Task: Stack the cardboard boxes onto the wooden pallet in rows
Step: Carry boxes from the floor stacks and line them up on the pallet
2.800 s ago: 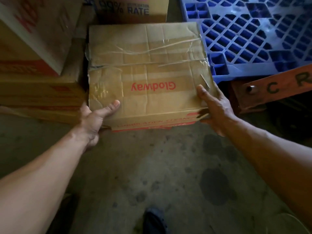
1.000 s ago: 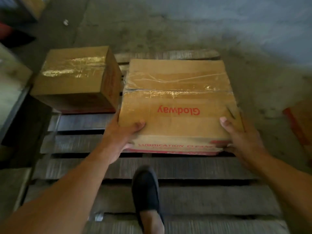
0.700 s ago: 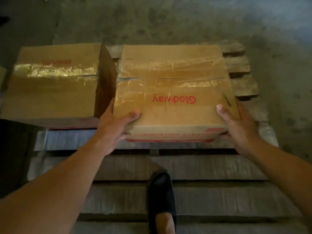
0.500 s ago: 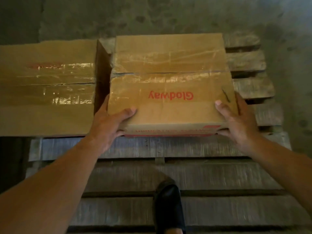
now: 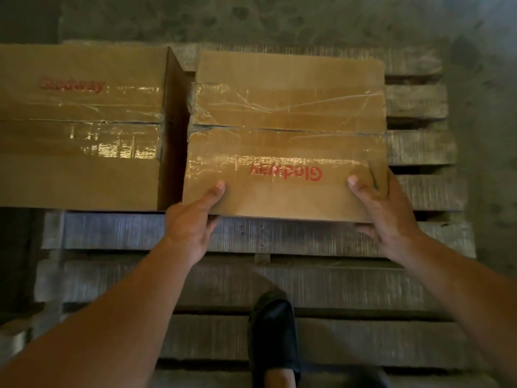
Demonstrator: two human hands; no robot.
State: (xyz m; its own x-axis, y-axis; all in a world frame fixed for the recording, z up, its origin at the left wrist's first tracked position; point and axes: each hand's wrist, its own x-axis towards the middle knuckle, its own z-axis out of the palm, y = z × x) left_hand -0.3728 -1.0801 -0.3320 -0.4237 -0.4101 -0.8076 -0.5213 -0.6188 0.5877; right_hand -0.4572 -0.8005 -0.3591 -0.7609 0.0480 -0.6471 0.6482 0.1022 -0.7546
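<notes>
Head view. Landmark = wooden pallet (image 5: pixel 279 236), grey slats running left-right.

Held box (image 5: pixel 285 135): cardboard, on the pallet's far half, right of centre. Red "Glodway" printed on the top flap, reads upside down from the camera. Clear tape across the top, wrinkled and shiny, w/ a seam between the flaps. Cannot tell if it's fully resting on the slats or a bit above.

Second box (image 5: pixel 81 127): on the pallet's far-left part, runs out of frame at left. Red "Glodway" on top too, blurred, right way up. Taped seam, glare on the tape. Narrow dark gap between the 2 boxes, so beside each other, not touching along the near part.

Left hand (image 5: pixel 190 222): gripping the held box at its near-left corner, thumb on top, fingers under/behind the edge.

Right hand (image 5: pixel 383 211): gripping the near-right corner, thumb on top, fingers wrapped round the side.

Black shoe (image 5: pixel 274 337): standing on the pallet's near slats, approx centre, toe pointing at the held box.

Concrete floor (image 5: pixel 251 18) beyond the pallet's far edge and to its right, stained. Bare slats show right of the held box.
</notes>
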